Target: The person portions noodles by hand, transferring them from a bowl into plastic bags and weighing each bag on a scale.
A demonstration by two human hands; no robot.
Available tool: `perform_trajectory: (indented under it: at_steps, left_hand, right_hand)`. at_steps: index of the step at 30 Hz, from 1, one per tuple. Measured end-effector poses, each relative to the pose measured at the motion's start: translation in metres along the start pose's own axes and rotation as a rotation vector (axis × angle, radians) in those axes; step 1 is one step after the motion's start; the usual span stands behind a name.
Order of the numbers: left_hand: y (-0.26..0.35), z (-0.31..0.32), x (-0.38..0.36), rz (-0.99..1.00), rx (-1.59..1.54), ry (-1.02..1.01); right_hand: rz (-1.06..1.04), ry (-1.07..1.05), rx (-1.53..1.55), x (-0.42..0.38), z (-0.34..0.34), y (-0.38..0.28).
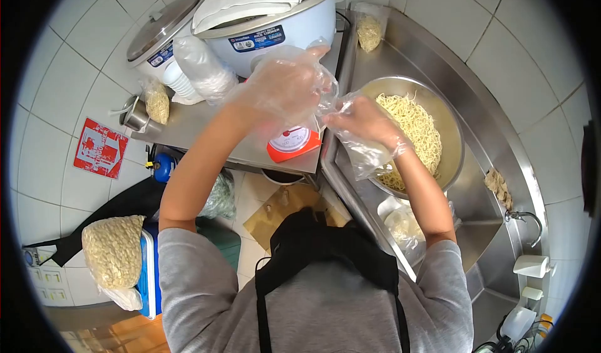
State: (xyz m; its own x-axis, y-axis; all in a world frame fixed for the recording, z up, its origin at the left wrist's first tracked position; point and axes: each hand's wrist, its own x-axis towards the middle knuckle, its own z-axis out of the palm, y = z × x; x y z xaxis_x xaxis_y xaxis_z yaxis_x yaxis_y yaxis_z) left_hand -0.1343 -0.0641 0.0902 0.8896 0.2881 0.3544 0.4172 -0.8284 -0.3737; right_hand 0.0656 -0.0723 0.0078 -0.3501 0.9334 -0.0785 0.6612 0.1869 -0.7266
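Note:
My left hand [291, 80], in a loose clear plastic glove, is raised over the steel counter in front of the large rice cooker [266, 36]. My right hand [366, 121], also in clear plastic, is close beside it at the sink's edge, fingers closed. Thin crumpled clear plastic bag [328, 96] bunches between both hands; its exact shape is hard to make out. Below them, partly hidden, stands an orange dial scale [293, 142]. A big steel bowl [456, 130] of yellow noodles [413, 127] rests in the sink beside my right forearm.
Small bagged noodles stand on the counter [157, 102] and at the sink's far end [369, 32]. White cups [180, 83] and a wrapped stack [203, 68] are left. A faucet [529, 221] and cloth [498, 187] line the right rim. Cardboard [269, 212] covers the floor.

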Motion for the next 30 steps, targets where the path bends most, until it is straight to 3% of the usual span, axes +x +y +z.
perform_trajectory:
  at_steps: [2, 3, 5, 9, 12, 14, 15, 17, 20, 24, 26, 30]
  left_hand:
    - [0.008, -0.006, 0.002, -0.226, -0.259, 0.068]
    - [0.011, -0.012, 0.004, -0.226, -0.259, 0.062]
    - [0.020, -0.023, 0.008, -0.371, -0.196, -0.109]
    - [0.037, -0.013, 0.006, -0.339, -0.176, -0.049]
    - [0.049, -0.003, 0.015, -0.382, 0.089, -0.117]
    - [0.051, 0.008, 0.013, -0.433, 0.154, -0.163]
    - [0.049, 0.014, 0.010, -0.460, 0.171, -0.188]
    - [0.044, 0.027, 0.002, -0.513, 0.194, -0.234]
    - [0.033, 0.040, -0.016, -0.574, 0.237, -0.296]
    - [0.018, 0.056, -0.047, -0.590, -0.059, -0.104]
    - [0.008, 0.043, -0.032, -0.778, -0.114, -0.353]
    - [0.015, 0.012, -0.013, -0.879, -0.180, -0.340]
  right_hand:
    - [-0.145, 0.112, 0.078, -0.008, -0.005, 0.015]
    - [-0.145, 0.110, 0.083, -0.011, -0.011, 0.023]
    - [0.058, 0.072, 0.143, -0.017, -0.023, 0.039]
    - [0.096, 0.158, 0.132, -0.026, -0.031, 0.057]
    - [0.142, 0.194, 0.065, -0.029, -0.033, 0.064]
    - [0.392, 0.081, -0.254, -0.033, -0.032, 0.065]
    - [0.399, 0.087, -0.252, -0.039, -0.024, 0.079]
    - [0.178, 0.164, -0.595, -0.047, 0.010, 0.139]
    - [0.330, 0.317, -0.405, -0.017, 0.018, 0.218]
    - [0.278, 0.322, -0.173, -0.050, -0.086, 0.117]
    - [0.155, 0.320, -0.244, -0.063, -0.125, 0.072]
    - [0.102, 0.541, -0.068, -0.077, -0.168, 0.028]
